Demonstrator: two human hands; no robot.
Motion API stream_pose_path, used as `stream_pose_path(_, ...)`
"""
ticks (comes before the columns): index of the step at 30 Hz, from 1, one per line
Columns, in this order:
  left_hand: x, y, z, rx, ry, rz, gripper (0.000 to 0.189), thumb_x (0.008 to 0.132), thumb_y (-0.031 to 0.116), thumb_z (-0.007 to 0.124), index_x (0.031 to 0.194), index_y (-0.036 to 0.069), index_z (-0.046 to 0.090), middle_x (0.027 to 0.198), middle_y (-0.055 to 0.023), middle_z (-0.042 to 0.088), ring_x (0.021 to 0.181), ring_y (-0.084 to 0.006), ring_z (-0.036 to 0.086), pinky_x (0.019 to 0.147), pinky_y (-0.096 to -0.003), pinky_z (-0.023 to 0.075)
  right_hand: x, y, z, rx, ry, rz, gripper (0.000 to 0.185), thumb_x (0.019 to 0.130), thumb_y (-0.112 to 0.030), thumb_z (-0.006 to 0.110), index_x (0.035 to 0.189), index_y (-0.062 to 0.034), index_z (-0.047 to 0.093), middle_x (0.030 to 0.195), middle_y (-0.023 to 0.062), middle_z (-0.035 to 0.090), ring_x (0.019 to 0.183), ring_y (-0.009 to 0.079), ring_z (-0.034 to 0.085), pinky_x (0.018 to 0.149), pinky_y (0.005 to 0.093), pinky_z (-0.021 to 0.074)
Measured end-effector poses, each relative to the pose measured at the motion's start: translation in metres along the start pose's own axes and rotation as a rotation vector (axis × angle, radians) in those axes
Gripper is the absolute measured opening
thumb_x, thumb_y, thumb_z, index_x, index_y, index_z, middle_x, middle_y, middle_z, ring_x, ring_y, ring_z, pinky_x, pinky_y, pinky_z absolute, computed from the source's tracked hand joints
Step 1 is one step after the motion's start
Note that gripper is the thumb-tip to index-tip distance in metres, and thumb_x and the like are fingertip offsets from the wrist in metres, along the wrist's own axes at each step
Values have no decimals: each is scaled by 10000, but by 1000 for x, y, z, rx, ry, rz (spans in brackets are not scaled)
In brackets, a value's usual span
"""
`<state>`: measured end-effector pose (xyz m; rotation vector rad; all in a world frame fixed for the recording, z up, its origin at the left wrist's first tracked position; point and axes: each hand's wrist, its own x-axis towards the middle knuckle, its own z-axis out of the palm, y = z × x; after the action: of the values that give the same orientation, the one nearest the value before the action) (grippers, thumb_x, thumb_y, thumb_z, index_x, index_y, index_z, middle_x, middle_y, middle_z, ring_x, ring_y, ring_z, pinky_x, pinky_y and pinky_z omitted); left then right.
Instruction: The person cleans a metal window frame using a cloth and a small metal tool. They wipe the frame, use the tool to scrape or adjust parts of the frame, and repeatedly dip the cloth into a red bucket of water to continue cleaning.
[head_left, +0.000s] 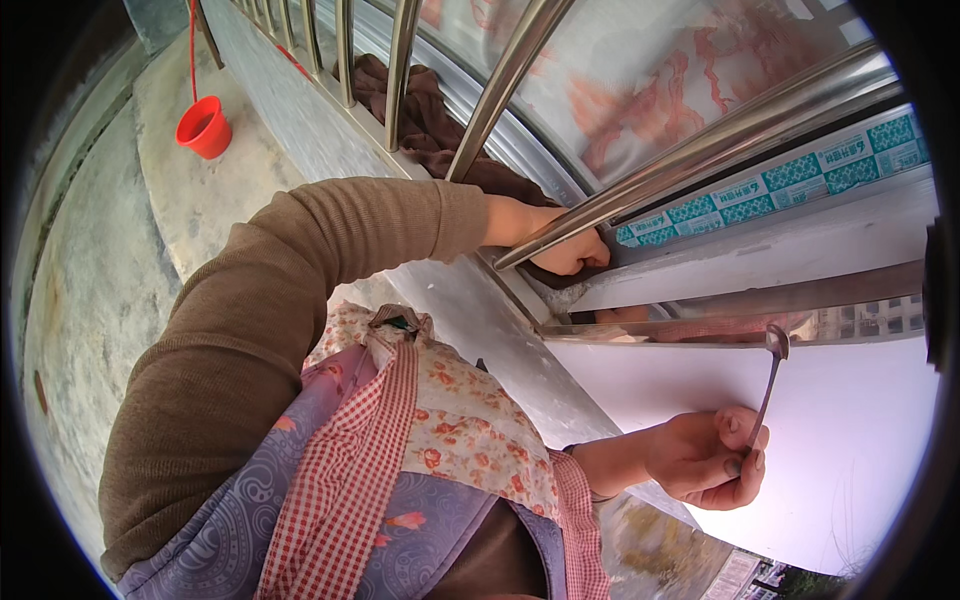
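My left hand (571, 251) reaches in behind the steel bars, into the corner of the window sill. Its fingers are curled over one end of a dark brown cloth (420, 112), which lies bunched along the sill. A slanted metal rail crosses in front of the wrist and hides part of it. Out to the right, my right hand (709, 459) pinches the thin handle of a small metal spoon (778, 343) between thumb and fingers. The spoon's bowl points away from the hand, in front of the white wall (825, 420).
Polished steel window bars (403, 75) stand between me and the glass pane (637, 90). Printed teal-and-white film (772, 187) covers part of the frame. A red bucket (204, 127) with a red cord is at upper left over the concrete ground (105, 225). A floral apron (465, 435) covers my torso.
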<state>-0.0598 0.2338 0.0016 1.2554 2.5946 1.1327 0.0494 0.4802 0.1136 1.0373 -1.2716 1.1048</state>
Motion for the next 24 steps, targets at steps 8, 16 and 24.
stream_pose_path(8, -13, -9, 4, 49, 46, 76, 202, 841, 59, 538, 1006, 32, 650, 838, -186, 648, 872, -357, 622, 794, -423, 495, 0, 0, 1, -2, 12, 6, 264, 967, -73, 409, 1204, -25, 514, 807, 115, 571, 647, 190, 439, 558, 308, 325)
stream_pose_path(16, -19, -12, 5, -151, 57, 42, 391, 832, 23, 503, 1213, -3, 586, 1102, -210, 647, 1028, -328, 618, 902, -380, 484, 1, 2, 6, -49, 97, -10, 252, 980, -85, 391, 1173, 3, 528, 714, 109, 518, 649, 188, 436, 562, 297, 336)
stream_pose_path(24, -19, -8, 0, -101, 43, 2, 341, 827, 70, 536, 1155, 33, 623, 998, -177, 676, 940, -311, 650, 837, -365, 515, 0, 3, 4, -16, 61, -18, 247, 983, -82, 404, 1173, 16, 527, 725, 138, 547, 651, 208, 462, 579, 310, 373)
